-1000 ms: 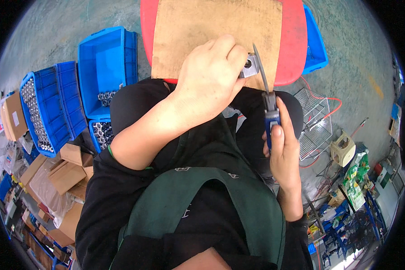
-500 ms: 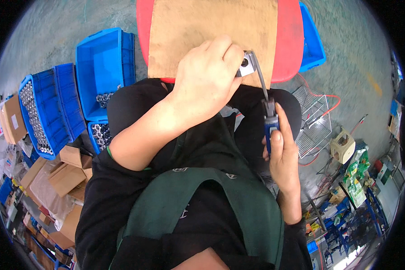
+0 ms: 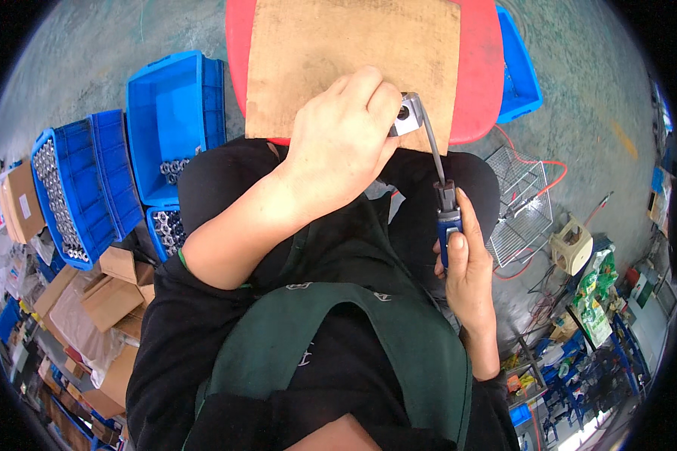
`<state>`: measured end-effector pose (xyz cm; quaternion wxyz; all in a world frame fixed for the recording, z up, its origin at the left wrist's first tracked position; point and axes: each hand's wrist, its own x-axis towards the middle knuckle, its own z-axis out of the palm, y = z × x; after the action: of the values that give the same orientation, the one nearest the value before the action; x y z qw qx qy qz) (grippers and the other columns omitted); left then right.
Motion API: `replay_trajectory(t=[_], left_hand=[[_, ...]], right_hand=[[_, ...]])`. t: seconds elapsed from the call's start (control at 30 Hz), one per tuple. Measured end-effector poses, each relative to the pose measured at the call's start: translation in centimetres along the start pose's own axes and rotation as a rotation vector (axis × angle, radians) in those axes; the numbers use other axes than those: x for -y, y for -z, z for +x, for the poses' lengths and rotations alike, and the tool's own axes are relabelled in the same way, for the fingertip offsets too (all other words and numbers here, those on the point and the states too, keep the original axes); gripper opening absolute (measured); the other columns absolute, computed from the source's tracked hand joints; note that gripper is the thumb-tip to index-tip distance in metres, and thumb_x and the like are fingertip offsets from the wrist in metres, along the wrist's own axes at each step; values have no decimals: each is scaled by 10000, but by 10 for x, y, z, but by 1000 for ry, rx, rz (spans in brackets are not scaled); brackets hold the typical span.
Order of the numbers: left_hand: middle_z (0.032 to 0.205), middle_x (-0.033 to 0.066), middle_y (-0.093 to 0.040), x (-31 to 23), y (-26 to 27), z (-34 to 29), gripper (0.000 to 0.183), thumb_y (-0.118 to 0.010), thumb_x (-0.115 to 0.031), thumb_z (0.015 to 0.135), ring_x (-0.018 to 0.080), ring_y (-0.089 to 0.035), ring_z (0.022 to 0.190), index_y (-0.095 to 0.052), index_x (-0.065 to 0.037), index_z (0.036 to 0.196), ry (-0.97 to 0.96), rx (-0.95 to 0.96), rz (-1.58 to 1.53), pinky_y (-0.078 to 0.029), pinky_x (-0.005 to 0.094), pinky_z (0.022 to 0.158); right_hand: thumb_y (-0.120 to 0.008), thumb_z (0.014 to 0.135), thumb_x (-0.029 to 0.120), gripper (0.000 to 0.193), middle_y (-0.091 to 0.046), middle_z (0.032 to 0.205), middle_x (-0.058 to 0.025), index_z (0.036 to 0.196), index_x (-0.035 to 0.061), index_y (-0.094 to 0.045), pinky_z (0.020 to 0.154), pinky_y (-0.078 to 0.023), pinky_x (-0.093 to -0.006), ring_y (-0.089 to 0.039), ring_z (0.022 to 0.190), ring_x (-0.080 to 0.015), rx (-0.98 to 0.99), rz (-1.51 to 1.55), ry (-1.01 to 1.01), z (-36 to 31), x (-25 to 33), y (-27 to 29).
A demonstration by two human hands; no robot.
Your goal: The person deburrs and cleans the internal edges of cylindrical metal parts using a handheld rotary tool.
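Plainly, both hands are occupied, taking 12 as the top of the view. The left hand (image 3: pixel 342 139) is curled narrow around a small silver block (image 3: pixel 409 115), its thumb and fingers holding the block's 9 o'clock side; the fingertips are hidden, so their exact grip cannot be told. A dark round hole shows in the block's exposed face. The block appears over the board (image 3: pixel 353 45), toward the board's 4 o'clock corner; whether the two touch is unclear.

The right hand (image 3: pixel 468 278), at about 5 o'clock from the block, is wrapped around the blue handle of a tool (image 3: pixel 447 225), its thumb lying along the handle. The tool's thin grey shaft (image 3: pixel 433 143) slants up toward between 11 and 12, its far end at the block's 3 o'clock edge, seemingly in contact.

Beneath the board is a red seat (image 3: pixel 480 75), showing along both sides. From the middle of the view, a blue bin (image 3: pixel 165 98) stands at 10 o'clock, with a few metal parts (image 3: pixel 174 171) at its near end. Another, at 9 o'clock, is the rack (image 3: pixel 116 161), beside many similar pieces. Cartons (image 3: pixel 113 301) lie between 8 and 9. At 3 o'clock are a wire basket (image 3: pixel 515 203), an orange hose (image 3: pixel 560 177) and a cream stool (image 3: pixel 572 248).
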<state>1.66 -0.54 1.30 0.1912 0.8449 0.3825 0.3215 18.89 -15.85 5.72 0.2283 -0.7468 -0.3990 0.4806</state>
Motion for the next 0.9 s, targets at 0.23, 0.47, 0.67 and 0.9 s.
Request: replay_trajectory(t=[0.23,0.47,0.67,0.9], left_hand=[[807,119,-493,1,-1,3,294,-740,-95,663,309,-559,675,-530,-16,853,-25,-6,-8,-455,388,571],[809,125,-491,2,2,1,288,-737,-100,669,315,-558,674,-523,-19,843,28,17,-8,-453,391,574],[810,126,-489,2,-1,2,290,-739,-104,674,318,-555,671,-522,-19,847,23,6,-10,-453,396,575],[819,125,-500,4,0,4,285,-736,-111,676,320,-552,747,-533,-19,855,10,32,-44,-448,397,622]], right_hand=[[-385,1009,312,448,-517,727,-3,1426,148,-379,483,-401,-211,-464,540,-49,-78,-191,303,47,7,-5],[-387,1007,268,433,-527,732,-5,1415,123,-398,495,-395,-206,-463,551,-50,-77,25,128,23,22,5],[-427,997,199,445,-504,747,12,1434,139,-370,517,-407,-219,-439,563,-52,-4,64,11,-2,3,0],[-364,1013,350,476,-540,741,-8,1435,130,-357,496,-404,-199,-478,555,-51,-23,-39,166,35,11,-6]])
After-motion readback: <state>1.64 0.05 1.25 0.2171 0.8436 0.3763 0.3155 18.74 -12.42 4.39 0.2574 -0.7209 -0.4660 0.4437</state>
